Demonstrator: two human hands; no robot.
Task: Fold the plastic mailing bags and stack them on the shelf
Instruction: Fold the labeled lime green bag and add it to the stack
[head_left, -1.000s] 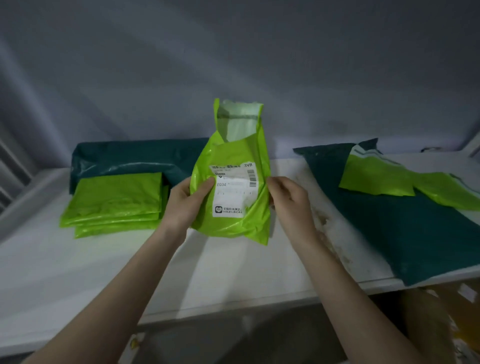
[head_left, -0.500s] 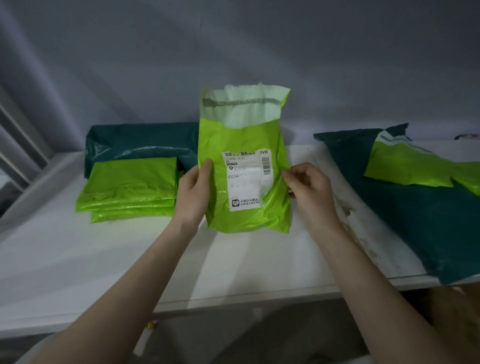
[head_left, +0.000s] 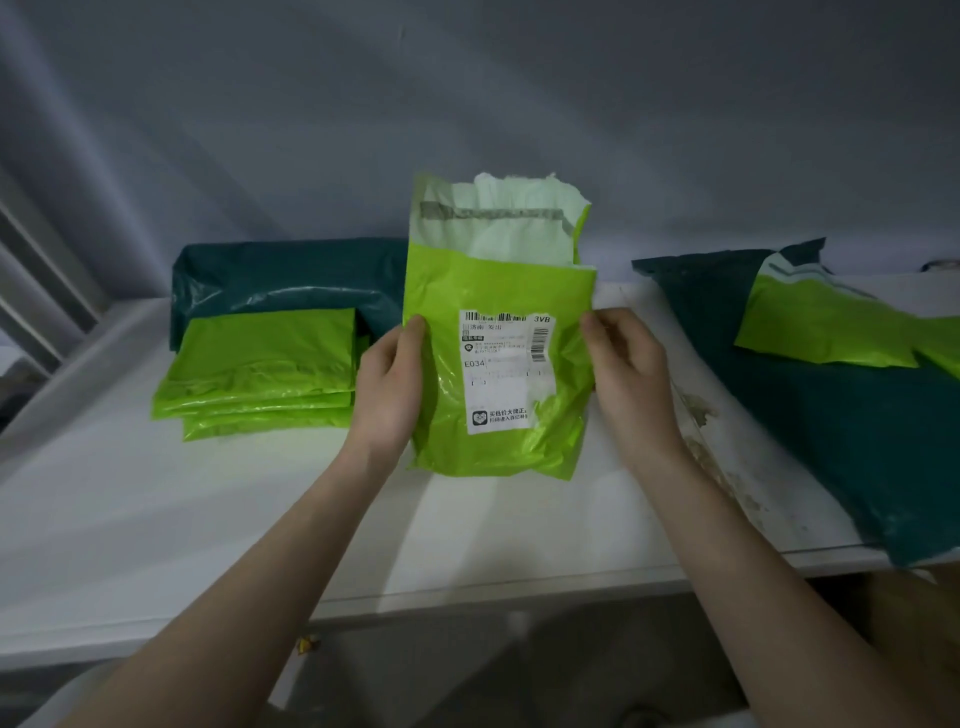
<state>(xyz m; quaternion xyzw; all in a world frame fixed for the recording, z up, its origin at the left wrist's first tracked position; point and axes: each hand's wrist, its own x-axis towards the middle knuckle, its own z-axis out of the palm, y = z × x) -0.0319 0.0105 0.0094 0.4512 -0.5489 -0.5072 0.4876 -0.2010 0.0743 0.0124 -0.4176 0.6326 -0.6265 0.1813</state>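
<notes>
A lime mailing bag (head_left: 498, 364), its white label (head_left: 506, 371) reading "3VB" and "E034", stood upright over the shelf (head_left: 260, 509), its side edges pinched by the left hand (head_left: 389, 389) and right hand (head_left: 628, 374); folded lime bags (head_left: 260, 374) lay stacked left.

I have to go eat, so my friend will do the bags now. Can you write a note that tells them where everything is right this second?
Left hand: holds the left edge of the lime green bag, thumb on its front.
Right hand: fingers pinch the bag's right edge.
The bag is held upright over the white shelf, label facing you, top flap open, not yet folded.
Done: a stack of folded green bags lies at the left, in front of a folded dark teal bag.
Left: fold this bag and add it to the stack, then do the unfolded pile at the right, green and teal.
</notes>
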